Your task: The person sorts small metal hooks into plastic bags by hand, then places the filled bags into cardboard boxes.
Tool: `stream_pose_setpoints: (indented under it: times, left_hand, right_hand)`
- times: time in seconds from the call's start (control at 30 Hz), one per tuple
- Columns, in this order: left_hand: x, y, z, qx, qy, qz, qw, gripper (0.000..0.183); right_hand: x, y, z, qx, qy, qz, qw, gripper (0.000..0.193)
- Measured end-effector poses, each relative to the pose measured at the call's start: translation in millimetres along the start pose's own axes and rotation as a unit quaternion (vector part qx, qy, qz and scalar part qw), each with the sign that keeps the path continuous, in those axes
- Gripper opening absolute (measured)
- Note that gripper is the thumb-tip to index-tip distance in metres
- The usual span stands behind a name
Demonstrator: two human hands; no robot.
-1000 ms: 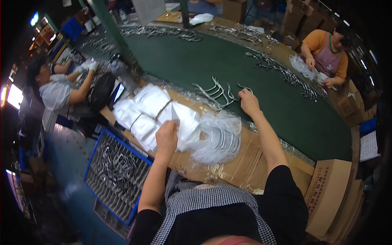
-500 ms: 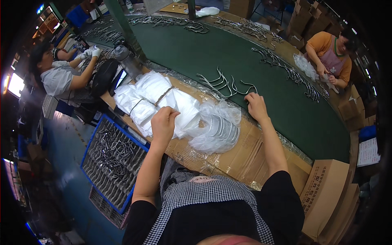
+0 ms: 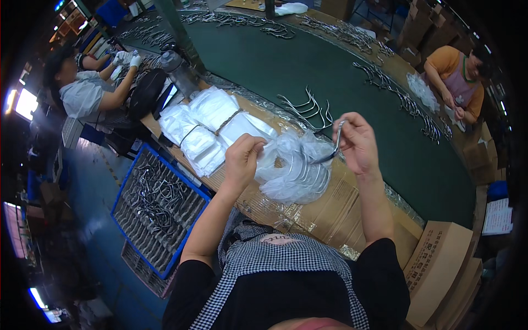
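Observation:
My right hand (image 3: pixel 358 144) pinches one end of a curved shiny metal piece (image 3: pixel 337 142). The piece's lower end reaches down to the mouth of a thin clear plastic bag (image 3: pixel 269 159). My left hand (image 3: pixel 242 162) is closed, fingertips pinching the edge of that bag. Just beyond the bag lies a pile of clear bags with curved metal pieces (image 3: pixel 301 175) inside, on flattened cardboard (image 3: pixel 341 203). Loose metal pieces (image 3: pixel 311 110) rest on the green belt (image 3: pixel 264 71), beyond my right hand.
Bundles of white bags (image 3: pixel 214 118) lie left of my hands, near a grey bottle (image 3: pixel 175 69). A blue-rimmed crate (image 3: pixel 159 209) of metal pieces stands lower left. Cartons (image 3: pixel 440 264) stand at right. Co-workers sit at left (image 3: pixel 91 93) and far right (image 3: pixel 456 82).
My right hand has lifted a curved metal piece off the belt and brought it over the bags. My left hand has moved slightly right and now pinches a clear bag's edge.

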State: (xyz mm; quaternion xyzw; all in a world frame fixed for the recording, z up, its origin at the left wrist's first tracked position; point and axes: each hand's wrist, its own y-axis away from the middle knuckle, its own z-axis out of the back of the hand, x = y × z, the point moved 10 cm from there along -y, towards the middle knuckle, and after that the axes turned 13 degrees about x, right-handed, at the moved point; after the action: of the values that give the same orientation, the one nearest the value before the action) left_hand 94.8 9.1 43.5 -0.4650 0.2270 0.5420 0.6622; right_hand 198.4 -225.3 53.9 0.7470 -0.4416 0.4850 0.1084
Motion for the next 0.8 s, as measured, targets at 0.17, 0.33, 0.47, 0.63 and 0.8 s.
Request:
stream_pose_setpoints:
  times: [0.17,0.33,0.47,0.63,0.8]
  left_hand:
    - [-37,0,-14,0.035,0.006,-0.05,0.998,0.006]
    - [-87,13,-17,0.068,0.013,-0.142,0.987,0.007]
    - [-51,16,-41,0.093,-0.135,-0.147,0.975,0.005]
    - [63,15,-51,0.096,-0.409,-0.019,0.907,0.009]
    - [71,8,-31,0.103,-0.279,0.05,0.953,0.017]
  right_hand:
    - [-29,-4,-45,-0.001,-0.051,0.007,0.999,0.006]
    - [-7,47,-133,0.158,0.605,0.294,0.723,0.017]
    - [-67,50,-119,0.281,0.724,0.093,0.623,0.023]
    - [-82,9,-55,0.209,0.506,-0.067,0.834,0.023]
    - [-70,-18,81,-0.01,0.687,-0.027,0.726,0.026]
